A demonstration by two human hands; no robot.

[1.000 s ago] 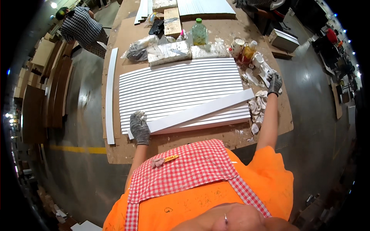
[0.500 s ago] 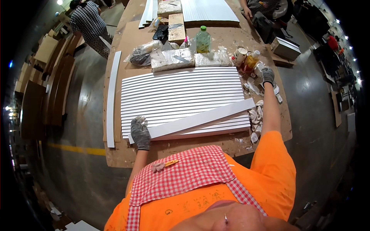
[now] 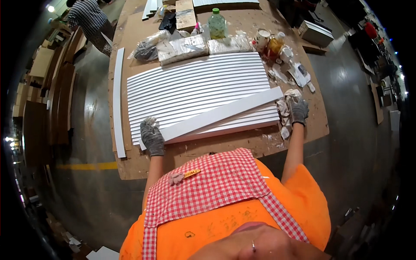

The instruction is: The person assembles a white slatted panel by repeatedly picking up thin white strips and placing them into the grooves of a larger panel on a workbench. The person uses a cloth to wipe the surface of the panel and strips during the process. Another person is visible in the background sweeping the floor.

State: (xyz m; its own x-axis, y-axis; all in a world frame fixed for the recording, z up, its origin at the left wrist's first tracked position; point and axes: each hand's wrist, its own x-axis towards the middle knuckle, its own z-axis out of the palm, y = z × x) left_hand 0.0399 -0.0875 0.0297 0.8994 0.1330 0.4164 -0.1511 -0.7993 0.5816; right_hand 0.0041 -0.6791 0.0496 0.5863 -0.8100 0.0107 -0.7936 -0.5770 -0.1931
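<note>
My left hand (image 3: 151, 138), in a grey glove, grips the left end of a long white strip (image 3: 216, 113). The strip lies slantwise over a row of closely packed white strips (image 3: 195, 84), its right end raised toward the far side and jutting past them. At the right edge of the row, my right hand (image 3: 299, 111), gloved too, is closed on a crumpled off-white rag (image 3: 284, 131); its fingertips are partly hidden in the folds. Just beyond that hand lies a flat, white-smeared tool (image 3: 300, 74) with a dark patch.
Wrapped blocks (image 3: 183, 49), a green-capped bottle (image 3: 217, 25), a jar of amber liquid (image 3: 274, 45) and a bagged dark bundle (image 3: 149, 50) stand behind the row. Another white strip (image 3: 118, 104) lies along the table's left edge. A person (image 3: 89, 19) stands at far left.
My right hand has come back toward me from the white-smeared tool by the jars to the rag and closed on it. My left hand stays on the strip's end. The whole view has shifted.
</note>
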